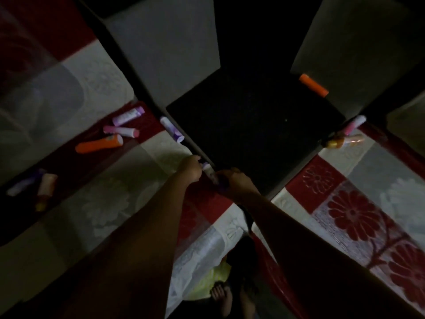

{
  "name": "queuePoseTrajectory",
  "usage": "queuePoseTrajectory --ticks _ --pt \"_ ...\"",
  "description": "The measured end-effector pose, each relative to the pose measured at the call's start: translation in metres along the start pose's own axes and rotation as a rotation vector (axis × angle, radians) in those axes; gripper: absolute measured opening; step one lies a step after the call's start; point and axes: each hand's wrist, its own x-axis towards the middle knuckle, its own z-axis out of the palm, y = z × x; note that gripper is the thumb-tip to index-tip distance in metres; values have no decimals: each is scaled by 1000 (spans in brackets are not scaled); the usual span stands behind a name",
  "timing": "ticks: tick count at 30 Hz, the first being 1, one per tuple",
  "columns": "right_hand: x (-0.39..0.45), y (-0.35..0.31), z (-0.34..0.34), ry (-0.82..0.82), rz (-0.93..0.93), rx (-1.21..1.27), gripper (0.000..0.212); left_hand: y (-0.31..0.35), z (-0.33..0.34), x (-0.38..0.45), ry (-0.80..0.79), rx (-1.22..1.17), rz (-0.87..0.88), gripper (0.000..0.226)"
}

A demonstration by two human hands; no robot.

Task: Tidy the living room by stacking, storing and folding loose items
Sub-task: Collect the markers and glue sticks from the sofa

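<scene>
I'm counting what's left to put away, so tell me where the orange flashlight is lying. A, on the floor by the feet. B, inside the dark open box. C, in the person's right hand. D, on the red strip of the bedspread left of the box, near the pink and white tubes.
D: the orange plastic flashlight lies on the patterned red and white bedspread, left of the dark open box, just below the pink and white tubes.

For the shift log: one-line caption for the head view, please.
Both hands, left and right, hold a white-and-purple tube at the dark box; more tubes lie on the patterned cloth.
</scene>
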Motion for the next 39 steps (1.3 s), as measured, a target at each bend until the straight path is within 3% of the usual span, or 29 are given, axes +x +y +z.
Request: queuePoseTrajectory --ticks 3,6,10,14,17,20,26,29,31,34,39 --pt "9 -5 15 132 33 -115 37 -5 18 3 46 69 47 37" --pt "14 -17 27 170 91 -58 39 -4 24 1 146 75 86 30" --pt "16 -22 31 151 123 -14 38 -3 12 1 106 -169 49 20" --pt "24 -25 8 229 125 149 45 12 -39 19 467 -188 84 31" --pt "39 -26 -18 248 102 274 53 28 -68 39 586 -146 -7 44" --pt "56 -25 -38 174 153 413 51 37 -70 55 565 -45 -112 57" --pt "74 -11 -40 107 214 549 38 38 -64 74 490 -49 -63 46" --pt "74 -9 -43 77 230 589 44 37 -67 79 422 -269 -166 53" --pt "75 -10 -46 68 234 609 47 37 -67 73 429 -210 -178 59" --pt "70 -15 -53 49 260 671 43 43 -62 63 368 -307 -160 56" --pt "48 -6 -81 240 231 882 44 91 -32 33 309 -421 -71 42"
